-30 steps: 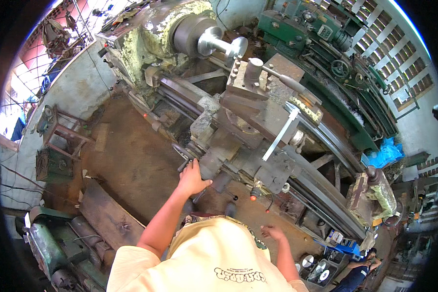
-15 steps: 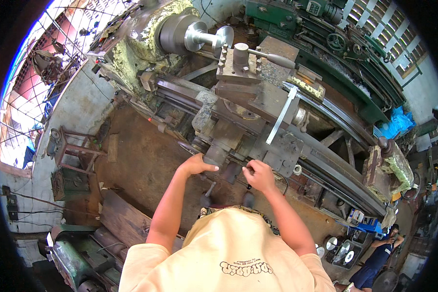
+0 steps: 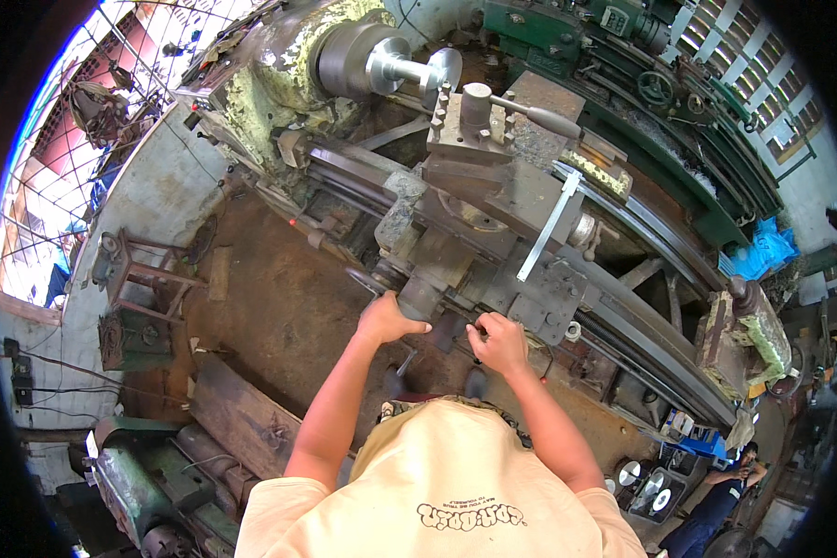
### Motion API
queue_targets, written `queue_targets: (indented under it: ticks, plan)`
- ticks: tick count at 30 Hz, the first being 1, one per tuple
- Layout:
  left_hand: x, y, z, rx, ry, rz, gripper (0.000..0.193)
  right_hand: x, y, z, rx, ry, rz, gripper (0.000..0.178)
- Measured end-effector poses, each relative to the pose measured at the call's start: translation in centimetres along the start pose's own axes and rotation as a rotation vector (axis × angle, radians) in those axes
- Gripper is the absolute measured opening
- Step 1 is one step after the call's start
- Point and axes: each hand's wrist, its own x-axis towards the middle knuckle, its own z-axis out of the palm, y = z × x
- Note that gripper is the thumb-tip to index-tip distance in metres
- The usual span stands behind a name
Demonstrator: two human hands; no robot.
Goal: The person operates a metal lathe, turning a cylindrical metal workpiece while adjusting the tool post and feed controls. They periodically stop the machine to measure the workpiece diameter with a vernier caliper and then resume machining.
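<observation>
A large worn metal lathe stands before me. My left hand (image 3: 391,319) is at the carriage, by the rim of a handwheel (image 3: 366,281). Its fingers curl down round the wheel, partly hidden, and the thumb points right. My right hand (image 3: 500,342) is closed beside the front of the carriage (image 3: 448,256), fingers bent round a small part that they hide. A flanged, shiny metal workpiece (image 3: 409,71) sits in the chuck (image 3: 346,61). The tool post (image 3: 474,121) with its long handle (image 3: 544,118) stands near it. A vernier caliper (image 3: 549,227) lies across the slide.
The tailstock (image 3: 744,335) is at the right end of the bed. Behind stands a green lathe (image 3: 623,102), with a blue plastic bag (image 3: 765,245) near it. Another green machine (image 3: 144,474) is lower left. A person (image 3: 716,502) is at lower right, near a tray (image 3: 684,470).
The view has shifted, so the lathe appears slightly farther right. My left hand keeps its place at the wheel. The right hand has turned a little and drawn slightly closer to the left one.
</observation>
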Motion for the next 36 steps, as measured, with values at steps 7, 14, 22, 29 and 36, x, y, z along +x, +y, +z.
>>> queue_targets:
  ticks: [7,14,22,29,36]
  plan:
    - [-1.0,1.5,0.3,0.134,0.050,-0.049,0.103,-0.2,0.0,0.1,-0.021,-0.026,0.000,0.022]
    - [-1.9,2.5,1.1,0.234,0.143,-0.053,0.102,-0.4,0.1,0.1,-0.010,-0.024,-0.008,0.022]
    - [-2.6,3.3,2.2,0.336,0.222,-0.072,0.114,-0.4,-0.1,0.0,-0.016,-0.016,0.007,0.021]
    - [-0.5,0.1,0.6,0.210,-0.022,0.087,0.125,-0.4,0.1,0.1,-0.013,0.021,-0.004,0.021]
    - [0.7,-1.7,-1.6,-0.470,-0.254,-0.041,0.100,-0.5,0.3,0.2,0.010,0.041,-0.017,0.020]
